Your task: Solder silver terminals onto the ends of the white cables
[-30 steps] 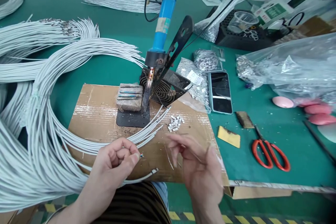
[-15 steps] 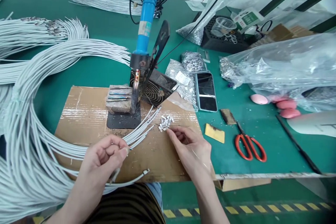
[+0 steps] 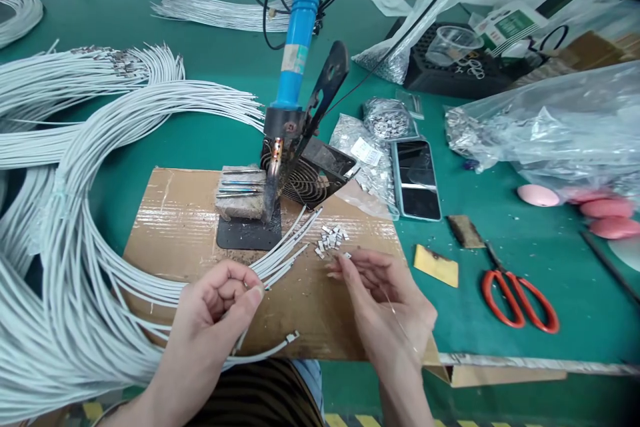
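My left hand (image 3: 220,310) is closed in a pinch around a thin white cable (image 3: 235,347) over the front of a cardboard sheet (image 3: 175,227). My right hand (image 3: 385,307) has its fingertips pinched on a small metal terminal (image 3: 347,255) just below a little pile of terminals (image 3: 331,240). A thin strand of solder wire (image 3: 400,320) runs across that hand. A blue-handled soldering iron (image 3: 295,67) leans in its black stand (image 3: 250,230), tip down beside a sponge block (image 3: 240,193). Several stripped cable ends (image 3: 290,247) lie fanned out between the stand and the pile.
Big loops of white cable (image 3: 75,227) fill the left of the green mat. A small fan (image 3: 310,177), bags of terminals (image 3: 370,153), a phone (image 3: 416,179), red-handled scissors (image 3: 520,293), a yellow sponge (image 3: 436,265) and clear plastic bags (image 3: 550,127) lie to the right.
My right hand reached forward to the terminal pile, then drew back slightly with one piece pinched. My left hand kept its grip on the cable. The view shifted a little.
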`<state>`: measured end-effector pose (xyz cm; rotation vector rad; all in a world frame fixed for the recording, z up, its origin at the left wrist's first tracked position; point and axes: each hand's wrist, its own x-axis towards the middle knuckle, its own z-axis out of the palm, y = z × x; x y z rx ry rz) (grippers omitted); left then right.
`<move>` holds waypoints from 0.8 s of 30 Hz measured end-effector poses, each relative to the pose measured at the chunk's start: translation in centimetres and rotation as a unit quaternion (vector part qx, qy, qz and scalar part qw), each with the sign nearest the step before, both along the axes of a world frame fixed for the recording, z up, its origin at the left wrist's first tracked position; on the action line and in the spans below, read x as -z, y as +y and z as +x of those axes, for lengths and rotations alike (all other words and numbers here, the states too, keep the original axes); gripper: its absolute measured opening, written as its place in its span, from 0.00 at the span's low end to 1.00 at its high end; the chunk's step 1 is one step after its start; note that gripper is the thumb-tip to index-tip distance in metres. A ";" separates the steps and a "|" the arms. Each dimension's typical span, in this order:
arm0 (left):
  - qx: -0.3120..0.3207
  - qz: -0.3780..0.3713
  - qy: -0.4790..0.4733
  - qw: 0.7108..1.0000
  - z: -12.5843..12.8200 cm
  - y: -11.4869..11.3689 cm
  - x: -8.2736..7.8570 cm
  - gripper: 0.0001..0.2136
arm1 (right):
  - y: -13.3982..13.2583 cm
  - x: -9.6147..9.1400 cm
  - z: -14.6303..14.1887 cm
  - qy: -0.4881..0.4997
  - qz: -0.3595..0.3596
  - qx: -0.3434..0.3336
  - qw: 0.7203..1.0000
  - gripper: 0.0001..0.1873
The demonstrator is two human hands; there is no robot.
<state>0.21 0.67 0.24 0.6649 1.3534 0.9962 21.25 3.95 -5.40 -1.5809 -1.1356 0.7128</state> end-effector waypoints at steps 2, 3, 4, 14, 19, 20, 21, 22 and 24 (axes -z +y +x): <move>0.000 -0.001 -0.002 1.000 0.0 0.1 0.0 0.13 | -0.4 -0.9 -0.6 0.008 0.015 -0.010 1.000 0.09; 0.000 0.000 -0.004 1.000 0.0 0.1 0.0 0.13 | -0.6 -1.3 -0.9 0.006 0.024 -0.026 0.999 0.06; 0.000 0.000 -0.005 1.000 0.0 0.1 0.0 0.13 | -0.8 -1.7 -1.3 0.007 0.031 -0.047 0.998 0.04; -0.013 0.043 0.037 0.998 0.2 0.0 0.2 0.06 | -1.7 -3.4 -3.9 0.185 -0.028 -0.165 0.968 0.06; 0.002 0.068 0.079 0.995 0.3 -0.2 0.1 0.05 | -2.3 -3.0 -5.2 0.267 -0.072 -0.181 0.944 0.04; 0.007 0.073 0.089 0.993 0.3 -0.3 0.0 0.05 | -2.4 -3.0 -5.4 0.275 -0.081 -0.190 0.939 0.05; 0.013 0.078 0.097 0.992 0.4 -0.3 0.0 0.05 | -2.5 -3.0 -5.6 0.281 -0.091 -0.200 0.934 0.06; 0.016 0.083 0.106 0.991 0.5 -0.4 -0.1 0.05 | -2.5 -3.1 -5.7 0.287 -0.100 -0.212 0.929 0.07; 0.006 0.090 0.128 0.988 0.9 -0.4 -0.5 0.05 | -2.4 -3.3 -5.9 0.308 -0.111 -0.231 0.916 0.08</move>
